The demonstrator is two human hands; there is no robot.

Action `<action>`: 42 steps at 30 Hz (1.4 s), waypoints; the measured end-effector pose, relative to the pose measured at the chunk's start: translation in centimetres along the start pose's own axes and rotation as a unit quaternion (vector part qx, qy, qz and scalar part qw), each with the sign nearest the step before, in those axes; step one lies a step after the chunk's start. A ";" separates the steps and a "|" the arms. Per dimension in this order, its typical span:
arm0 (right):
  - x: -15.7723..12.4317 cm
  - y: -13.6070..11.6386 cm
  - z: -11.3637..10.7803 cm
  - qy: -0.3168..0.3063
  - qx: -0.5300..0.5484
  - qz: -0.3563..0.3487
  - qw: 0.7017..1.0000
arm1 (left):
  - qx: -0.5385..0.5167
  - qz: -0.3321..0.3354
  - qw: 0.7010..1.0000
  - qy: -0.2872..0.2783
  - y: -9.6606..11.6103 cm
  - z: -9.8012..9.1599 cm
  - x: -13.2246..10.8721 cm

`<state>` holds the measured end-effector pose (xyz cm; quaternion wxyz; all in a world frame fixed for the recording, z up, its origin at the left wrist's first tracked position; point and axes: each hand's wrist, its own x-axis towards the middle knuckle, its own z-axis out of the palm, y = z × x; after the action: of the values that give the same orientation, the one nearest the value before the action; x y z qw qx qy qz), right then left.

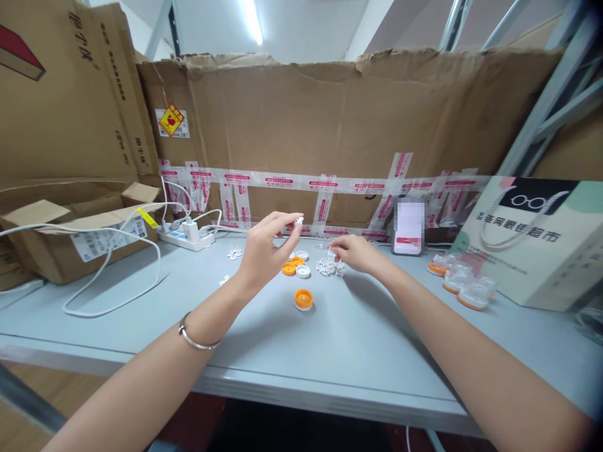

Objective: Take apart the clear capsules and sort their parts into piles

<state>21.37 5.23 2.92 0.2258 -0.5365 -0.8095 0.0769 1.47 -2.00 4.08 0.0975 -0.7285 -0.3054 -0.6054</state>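
Observation:
My left hand (pixel 269 246) is raised over the table, with a small white plastic piece (pixel 298 221) pinched between thumb and forefinger. At a pile of small white plastic parts (pixel 330 268), my right hand (pixel 353 252) has its fingers closed on a white part (pixel 331 252) at the pile's far side. Between the hands lie several orange and white round caps (pixel 289 269). Nearer to me sits one orange cap with a white base (pixel 304 299), its hollow side up. More small white pieces (pixel 234 253) lie to the left, partly behind my left arm.
Clear domes on orange bases (pixel 471 295) stand at the right beside a paper bag (pixel 522 245). A phone (pixel 407 227) leans at the back. A power strip (pixel 186 236), looped white cable (pixel 110 314) and open carton (pixel 80 232) occupy the left. Large cardboard (pixel 292 119) walls the back.

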 end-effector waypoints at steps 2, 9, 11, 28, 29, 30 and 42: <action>0.2 0.6 0.5 -0.039 -0.030 0.004 0.999 | 0.002 -0.001 1.000 -0.010 -0.1 0.0 -0.1; -0.1 0.1 0.2 0.007 -0.032 0.017 0.999 | -0.005 -0.011 0.999 -0.032 -0.2 0.0 0.1; -0.5 -0.9 -0.3 0.041 0.032 0.003 0.999 | -0.020 -0.025 0.999 -0.041 -0.1 0.1 0.0; -4.7 -8.2 -0.3 0.107 0.548 -0.117 0.821 | 0.053 0.105 0.993 -0.010 0.8 -0.7 0.1; -4.6 -8.1 -0.2 0.109 0.559 -0.111 0.814 | 0.074 0.120 0.990 -0.006 0.7 -0.6 0.0; -4.6 -8.1 -0.2 0.108 0.568 -0.105 0.809 | 0.090 0.130 0.987 -0.004 0.7 -0.6 0.0; -4.1 -7.5 -0.2 0.085 0.568 -0.095 0.813 | 0.082 0.093 0.992 -0.026 0.7 -0.4 0.1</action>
<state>16.49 -1.60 4.66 0.5645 -0.2380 -0.6464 0.4548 1.54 -2.77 4.40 0.2049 -0.7584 -0.2876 -0.5478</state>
